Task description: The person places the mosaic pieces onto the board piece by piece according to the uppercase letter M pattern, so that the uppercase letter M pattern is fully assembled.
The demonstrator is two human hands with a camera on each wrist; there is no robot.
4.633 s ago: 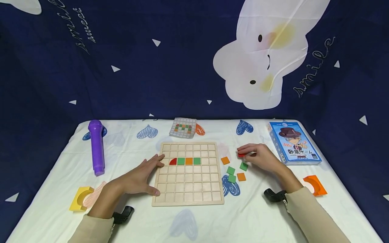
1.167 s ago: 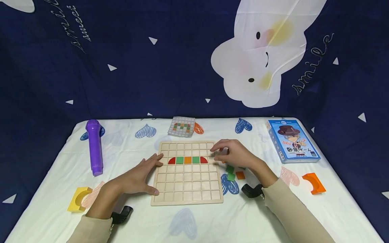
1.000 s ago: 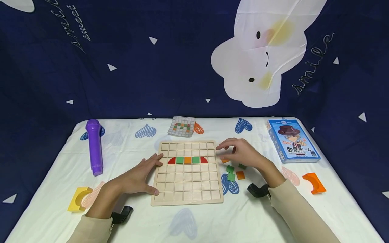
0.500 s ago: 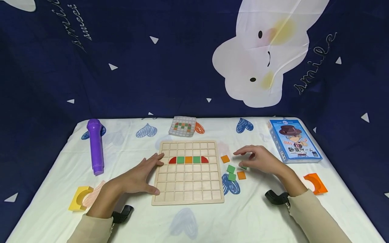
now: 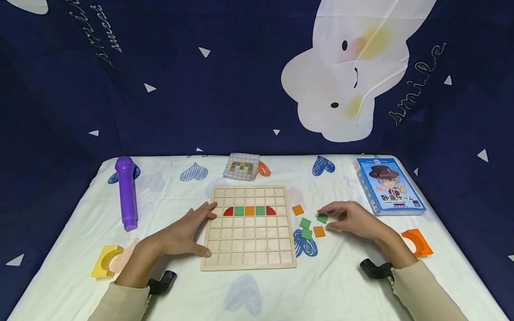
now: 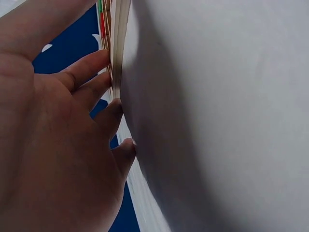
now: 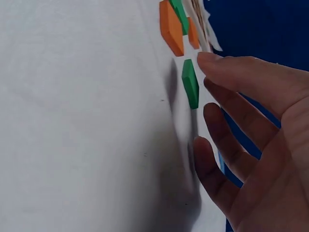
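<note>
Since the red quarter-round went into the board's row, the right hand [image 5: 353, 220] has drawn back to the loose tiles and now reaches the green tile [image 5: 322, 218].

That green tile lies flat on the white cloth [image 5: 341, 285] right of the wooden grid board [image 5: 249, 263], at the right hand's fingertips; the wrist view shows the fingers spread and only lightly bent, the forefinger tip at the tile's edge, nothing pinched. Just beside it lie two more green tiles [image 5: 305, 228] and an orange tile [image 5: 319, 231], with another orange tile [image 5: 297, 210] nearer the board. The left hand [image 5: 180, 234] rests flat, fingers straight, against the board's left edge. On the board one row reads red, green, orange, green, red [image 5: 249, 211]. Farther out: a pattern card [image 5: 241, 166], a purple cylinder [image 5: 126, 191], a yellow block [image 5: 105, 262], an orange block [image 5: 417, 243] and a blue box [image 5: 387, 187].
</note>
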